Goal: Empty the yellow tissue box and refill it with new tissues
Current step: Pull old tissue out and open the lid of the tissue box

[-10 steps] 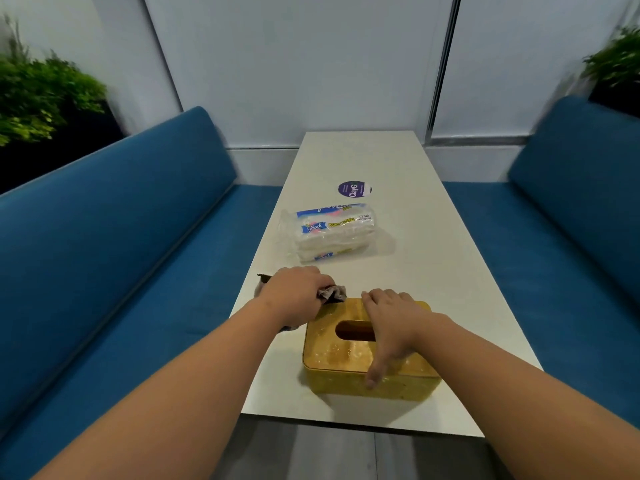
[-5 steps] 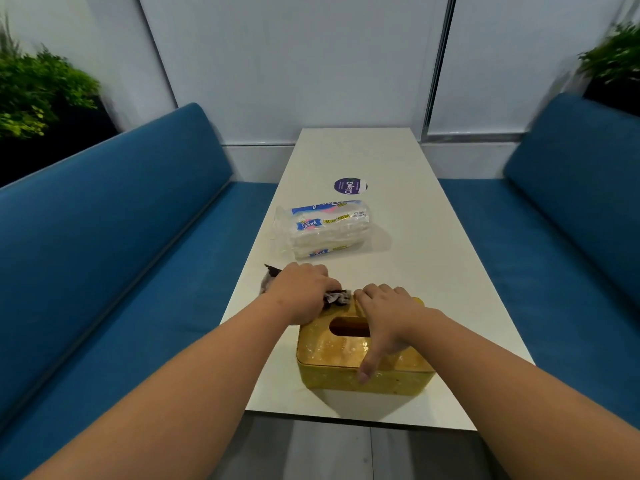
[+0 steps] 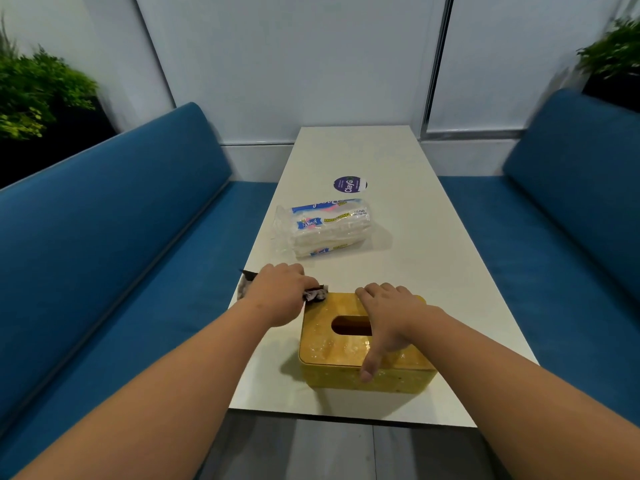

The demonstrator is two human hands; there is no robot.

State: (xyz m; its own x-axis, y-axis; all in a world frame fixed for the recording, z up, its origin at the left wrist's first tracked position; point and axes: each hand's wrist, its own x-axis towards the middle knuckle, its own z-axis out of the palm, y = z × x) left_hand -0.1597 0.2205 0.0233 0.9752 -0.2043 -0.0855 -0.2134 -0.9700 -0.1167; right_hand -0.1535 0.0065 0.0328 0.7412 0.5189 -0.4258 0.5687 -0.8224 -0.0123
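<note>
white table [image 3: 433,271] runs up the middle of the frame, the pack of new tissues [image 3: 325,230] at its centre. yellow tissue box [image 3: 360,344] sits lower centre; my right hand [image 3: 391,317] lies flat over its lid, thumb down the front. left hand [image 3: 280,292] is fisted round a crumpled dark wad [image 3: 315,294]. i'd pin the box firmly before lifting the lid.

White worktop [image 3: 353,150] abuts pale wall panels [image 3: 294,64]. Blue upholstered benches [image 3: 104,209] flank both sides. Green plants [image 3: 34,88] occupy both rear corners. Floor [image 3: 346,448]: grey.
</note>
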